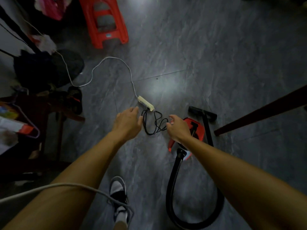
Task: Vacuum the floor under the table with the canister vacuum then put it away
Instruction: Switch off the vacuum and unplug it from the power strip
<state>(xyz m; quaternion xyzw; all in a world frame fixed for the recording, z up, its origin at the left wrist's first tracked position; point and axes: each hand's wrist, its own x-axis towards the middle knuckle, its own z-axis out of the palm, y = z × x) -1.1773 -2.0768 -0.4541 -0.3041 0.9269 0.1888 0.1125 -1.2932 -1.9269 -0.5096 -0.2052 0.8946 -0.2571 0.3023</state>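
A red canister vacuum (pixel 198 128) stands on the grey floor at centre right, partly hidden by my right forearm. Its black hose (pixel 172 178) loops toward me, and the black wand ends in a floor nozzle (pixel 202 112) beyond the canister. The vacuum's black power cord (pixel 155 125) lies in loose loops between my hands and runs to a white power strip (pixel 145 103). My left hand (pixel 128 121) hovers with relaxed fingers just left of the loops. My right hand (pixel 178 127) reaches to the loops' right end, thumb and fingers near the cord; whether it pinches the cord is unclear.
The strip's white cable (pixel 106 63) snakes left toward dark clutter and a fan base (pixel 69 67). A red plastic stool (pixel 106 22) lies at the top. A dark wooden table leg (pixel 259 112) slants in at right. Furniture and shoes crowd the left; my sneaker (pixel 118 193) is below.
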